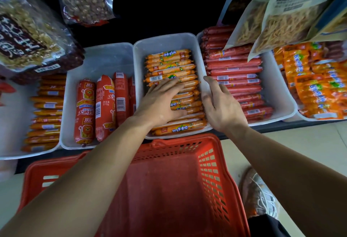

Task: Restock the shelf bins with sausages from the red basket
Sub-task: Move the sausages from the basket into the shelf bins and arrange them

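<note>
**First:** Shop shelf, from above. Where are our sausages?

**Second:** In the middle bin (165,41). The orange sausages (169,62) lie stacked crosswise from the near edge to well past halfway, and the far end of the bin is bare. The red basket (216,171) sits just on the near side of the shelf, under our arms. No sausage shows in the part we can see.

**First:** And our hands?

**Second:** Our left hand (161,103) lies flat on the stack, its fingers (169,84) straight and slightly spread, pressing rather than gripping. Our right hand (219,105) is at the bin's right wall, its fingers (212,84) loose and a little apart, holding nothing. We cannot tell whether they touch the rim.

**First:** So the step, as we judge it, is settling the stack?

**Second:** We think so. To do it well we should press evenly with the flat palm and steady the bin by its right wall. Then we nudge the rows toward the far end so they lie level and parallel. Slick wrappers may roll, so we push slowly and mind the red sausages (234,71) in the bin to the right.
</note>
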`<state>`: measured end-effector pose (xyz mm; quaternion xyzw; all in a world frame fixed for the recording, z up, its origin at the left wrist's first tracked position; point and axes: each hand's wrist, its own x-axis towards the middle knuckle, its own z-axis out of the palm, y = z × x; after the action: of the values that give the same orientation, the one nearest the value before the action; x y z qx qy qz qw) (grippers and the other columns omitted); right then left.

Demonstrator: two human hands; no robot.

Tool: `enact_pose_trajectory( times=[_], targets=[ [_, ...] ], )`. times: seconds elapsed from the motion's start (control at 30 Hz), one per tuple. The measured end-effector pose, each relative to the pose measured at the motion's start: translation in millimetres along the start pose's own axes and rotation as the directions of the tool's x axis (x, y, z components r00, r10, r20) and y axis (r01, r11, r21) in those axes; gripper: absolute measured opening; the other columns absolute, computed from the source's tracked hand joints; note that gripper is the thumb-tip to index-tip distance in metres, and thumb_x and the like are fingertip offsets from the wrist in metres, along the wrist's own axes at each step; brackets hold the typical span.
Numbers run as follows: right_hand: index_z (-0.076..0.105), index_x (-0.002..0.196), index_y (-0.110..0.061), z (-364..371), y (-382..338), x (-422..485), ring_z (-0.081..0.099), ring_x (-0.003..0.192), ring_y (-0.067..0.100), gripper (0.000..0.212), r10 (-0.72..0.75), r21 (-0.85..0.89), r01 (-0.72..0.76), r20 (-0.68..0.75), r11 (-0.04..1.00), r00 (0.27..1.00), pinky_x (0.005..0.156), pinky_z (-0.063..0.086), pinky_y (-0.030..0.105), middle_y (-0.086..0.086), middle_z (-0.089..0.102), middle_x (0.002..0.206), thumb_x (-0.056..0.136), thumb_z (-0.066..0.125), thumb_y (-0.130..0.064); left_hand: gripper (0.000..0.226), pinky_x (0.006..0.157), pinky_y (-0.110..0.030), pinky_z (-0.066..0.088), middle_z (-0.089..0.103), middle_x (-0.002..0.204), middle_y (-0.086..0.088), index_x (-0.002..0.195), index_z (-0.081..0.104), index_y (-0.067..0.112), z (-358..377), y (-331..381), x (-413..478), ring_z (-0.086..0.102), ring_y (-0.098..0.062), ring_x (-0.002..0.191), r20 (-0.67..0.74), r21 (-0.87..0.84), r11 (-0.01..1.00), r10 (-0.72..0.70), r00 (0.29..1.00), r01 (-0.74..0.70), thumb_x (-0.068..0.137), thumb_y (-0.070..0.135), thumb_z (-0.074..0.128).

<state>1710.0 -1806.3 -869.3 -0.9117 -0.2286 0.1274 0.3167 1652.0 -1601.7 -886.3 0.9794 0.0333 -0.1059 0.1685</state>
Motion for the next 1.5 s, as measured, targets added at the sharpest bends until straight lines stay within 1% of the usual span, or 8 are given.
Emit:
enact_pose_trajectory(
  times=[0.2, 0.37, 0.53, 0.73, 1.03, 1.2, 1.37, 1.5],
  targets=[
    [0.027, 0.148, -0.035, -1, -1, -1, 0.060, 0.103, 0.035, 0.047, -0.004, 0.003, 0.004, 0.003, 1.000, 1.000, 0.078, 0.052, 0.051, 0.011, 0.054, 0.128, 0.101, 0.031, -0.041, 0.071, 0.122, -0.052, -0.004, -0.024, 0.163, 0.010, 0.156, -0.010, 0.040, 7, -3, 18, -0.022, -0.019, 0.150, 0.011, 0.211, 0.975, -0.069, 0.998, 0.065, 0.100, 0.060, 0.030],
    [0.027, 0.146, -0.038, -1, -2, 0, 0.060, 0.100, 0.037, 0.046, -0.010, 0.019, 0.010, 0.001, 1.000, 1.000, 0.077, 0.052, 0.054, 0.011, 0.055, 0.126, 0.101, 0.031, -0.039, 0.071, 0.121, -0.057, -0.005, -0.024, 0.164, 0.007, 0.155, -0.016, 0.039, -1, -6, 45, -0.024, -0.024, 0.150, -0.025, 0.199, 0.976, -0.082, 0.996, 0.085, 0.099, 0.066, 0.017],
    [0.027, 0.144, -0.038, 2, -2, -8, 0.060, 0.099, 0.036, 0.048, -0.012, 0.007, 0.012, 0.015, 1.000, 1.000, 0.075, 0.053, 0.053, 0.009, 0.055, 0.125, 0.097, 0.026, -0.046, 0.075, 0.122, -0.051, -0.007, -0.019, 0.165, -0.004, 0.156, -0.016, 0.026, 16, 7, 35, -0.018, -0.034, 0.150, -0.124, 0.039, 0.907, -0.413, 0.902, 0.420, 0.097, 0.066, 0.008],
    [0.027, 0.144, -0.038, -2, 0, 3, 0.060, 0.100, 0.034, 0.048, -0.012, 0.004, 0.012, -0.012, 1.000, 1.000, 0.075, 0.053, 0.052, 0.006, 0.054, 0.127, 0.097, 0.025, -0.047, 0.068, 0.124, -0.047, 0.002, -0.013, 0.167, 0.001, 0.158, -0.006, 0.029, 3, 2, 49, -0.012, -0.026, 0.152, -0.118, -0.007, 0.963, -0.268, 0.956, 0.269, 0.102, 0.057, 0.021],
    [0.027, 0.145, -0.039, 0, -3, -1, 0.061, 0.101, 0.035, 0.044, 0.000, -0.005, 0.000, 0.000, 1.000, 1.000, 0.076, 0.052, 0.051, 0.006, 0.055, 0.126, 0.102, 0.032, -0.042, 0.070, 0.123, -0.046, 0.011, 0.000, 0.167, 0.006, 0.159, 0.013, 0.025, 7, 4, 45, -0.003, -0.030, 0.153, -0.181, -0.257, 0.892, -0.422, 0.889, 0.371, 0.101, 0.049, 0.043],
    [0.026, 0.146, -0.039, 0, -2, 0, 0.062, 0.099, 0.034, 0.045, -0.010, -0.011, 0.010, -0.006, 1.000, 1.000, 0.076, 0.052, 0.050, 0.007, 0.056, 0.126, 0.102, 0.031, -0.042, 0.089, 0.123, -0.043, 0.014, -0.005, 0.167, -0.005, 0.159, -0.002, 0.018, 2, -6, 60, 0.005, -0.028, 0.153, -0.139, -0.398, 0.788, -0.559, 0.818, 0.470, 0.096, 0.057, 0.047],
    [0.027, 0.145, -0.039, -1, -2, -1, 0.061, 0.098, 0.035, 0.045, -0.020, -0.017, 0.020, -0.013, 1.000, 1.000, 0.075, 0.052, 0.050, 0.006, 0.056, 0.123, 0.101, 0.032, -0.041, 0.074, 0.115, -0.047, 0.037, 0.021, 0.161, 0.003, 0.153, 0.029, 0.029, 4, -12, 68, 0.040, -0.026, 0.141, -0.240, -0.501, 0.785, -0.531, 0.813, 0.365, 0.090, 0.053, 0.060],
    [0.026, 0.145, -0.039, 0, -1, 0, 0.062, 0.095, 0.035, 0.045, -0.027, -0.038, 0.027, -0.011, 0.999, 1.000, 0.074, 0.052, 0.050, 0.006, 0.057, 0.122, 0.100, 0.032, -0.040, 0.083, 0.111, -0.044, 0.041, 0.019, 0.162, -0.004, 0.156, 0.016, 0.026, -6, -18, 82, 0.049, -0.030, 0.133, -0.173, -0.616, 0.669, -0.631, 0.756, 0.417, 0.091, 0.052, 0.060]
  ],
)
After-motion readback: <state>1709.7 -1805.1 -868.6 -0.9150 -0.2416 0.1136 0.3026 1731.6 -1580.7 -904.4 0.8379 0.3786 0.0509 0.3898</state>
